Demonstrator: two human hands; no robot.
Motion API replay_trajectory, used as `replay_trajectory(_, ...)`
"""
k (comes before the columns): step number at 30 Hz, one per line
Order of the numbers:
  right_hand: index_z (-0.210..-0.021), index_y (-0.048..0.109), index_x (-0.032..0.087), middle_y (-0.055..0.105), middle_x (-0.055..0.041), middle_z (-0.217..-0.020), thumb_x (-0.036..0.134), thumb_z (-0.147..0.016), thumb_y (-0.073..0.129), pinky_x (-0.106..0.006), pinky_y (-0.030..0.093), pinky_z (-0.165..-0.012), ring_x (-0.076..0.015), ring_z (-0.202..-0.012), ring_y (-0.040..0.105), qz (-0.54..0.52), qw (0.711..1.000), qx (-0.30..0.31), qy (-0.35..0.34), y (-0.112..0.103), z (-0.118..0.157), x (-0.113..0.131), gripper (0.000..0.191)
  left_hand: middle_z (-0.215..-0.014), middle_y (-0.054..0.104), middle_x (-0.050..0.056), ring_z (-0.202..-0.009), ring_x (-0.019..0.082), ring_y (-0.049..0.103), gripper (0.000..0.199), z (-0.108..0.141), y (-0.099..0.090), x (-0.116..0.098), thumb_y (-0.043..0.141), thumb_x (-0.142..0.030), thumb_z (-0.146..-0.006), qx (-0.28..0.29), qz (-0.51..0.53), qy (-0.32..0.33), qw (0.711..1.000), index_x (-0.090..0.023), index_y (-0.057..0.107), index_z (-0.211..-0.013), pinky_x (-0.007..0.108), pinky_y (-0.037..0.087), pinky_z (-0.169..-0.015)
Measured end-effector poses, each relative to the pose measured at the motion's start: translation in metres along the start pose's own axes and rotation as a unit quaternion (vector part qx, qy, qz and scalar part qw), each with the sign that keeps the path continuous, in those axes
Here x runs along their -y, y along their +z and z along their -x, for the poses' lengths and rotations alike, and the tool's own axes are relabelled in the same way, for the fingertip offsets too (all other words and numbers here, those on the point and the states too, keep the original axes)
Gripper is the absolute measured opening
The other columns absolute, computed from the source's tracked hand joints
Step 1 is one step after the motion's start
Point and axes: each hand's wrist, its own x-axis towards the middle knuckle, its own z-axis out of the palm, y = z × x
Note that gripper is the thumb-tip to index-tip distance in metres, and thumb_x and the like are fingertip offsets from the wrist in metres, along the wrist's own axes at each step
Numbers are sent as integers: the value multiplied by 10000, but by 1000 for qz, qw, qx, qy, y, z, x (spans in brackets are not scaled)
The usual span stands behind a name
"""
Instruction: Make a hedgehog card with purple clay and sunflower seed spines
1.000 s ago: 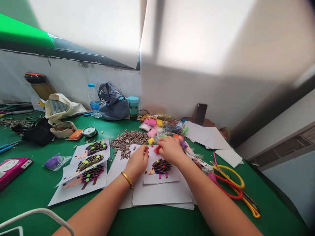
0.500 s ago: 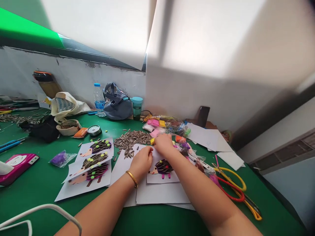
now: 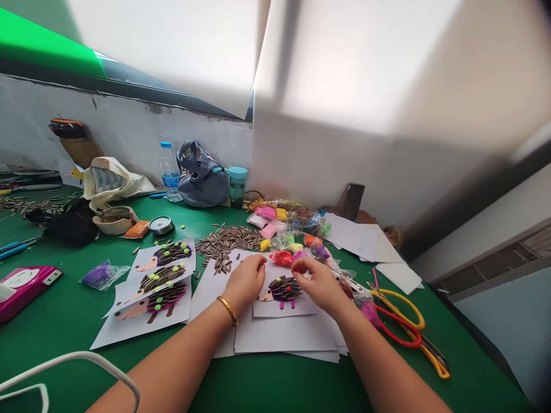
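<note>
A hedgehog card [image 3: 284, 312] lies on white sheets [image 3: 284, 338], its dark body covered with sunflower seeds and dotted with yellow and red balls. At the card's left edge is my left hand [image 3: 247, 281], closed, with its fingers curled together; anything in them is hidden. My right hand [image 3: 321, 284] hovers over the card's right side, thumb and fingers brought together in a pinch, and I cannot make out what they hold. A red clay packet [image 3: 282, 258] sits just above the card, between the hands. Behind my left hand spreads a heap of sunflower seeds [image 3: 232, 241].
Several finished hedgehog cards [image 3: 166, 287] overlap at the left. Coloured clay packets [image 3: 269, 229] crowd the back middle. Scissors [image 3: 400, 321] with yellow and red handles lie at the right. A blue-grey bag [image 3: 202, 183], a water bottle [image 3: 169, 166] and a phone [image 3: 353, 201] stand along the wall.
My right hand has moved back from the clay packets, toward me and to the right, uncovering the red packet. My left hand stays by the card's left edge. The view has shifted slightly.
</note>
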Motion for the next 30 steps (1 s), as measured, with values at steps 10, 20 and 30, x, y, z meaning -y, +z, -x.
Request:
replay_trajectory(10, -833, 665, 225, 687, -16, -843, 159, -819, 611, -326, 441, -753, -186, -806, 590, 83, 994, 21, -62, 17, 19, 3, 87, -1035, 681, 94, -979, 235, 620, 226, -2, 4, 6, 447, -213, -895, -4, -1, 8, 1000, -183, 641, -1007, 362, 487, -850)
replay_trajectory(20, -883, 679, 223, 693, -27, -894, 205, -823, 578, -321, 492, -763, -187, -834, 629, 11, 1000, 12, -14, 9, 20, -2, 118, -1013, 683, 94, -954, 231, 623, 228, -2, 3, 4, 449, -218, -893, -1, -3, 8, 1000, -185, 653, -990, 358, 492, -835)
replay_trajectory(30, -804, 642, 216, 666, -12, -834, 141, -811, 581, -314, 439, -749, -180, -811, 577, 60, 996, 22, -60, 19, 19, -1, 97, -1015, 682, 91, -967, 234, 624, 224, -2, 4, 3, 441, -224, -903, 1, -9, 4, 1000, -185, 642, -993, 358, 485, -852)
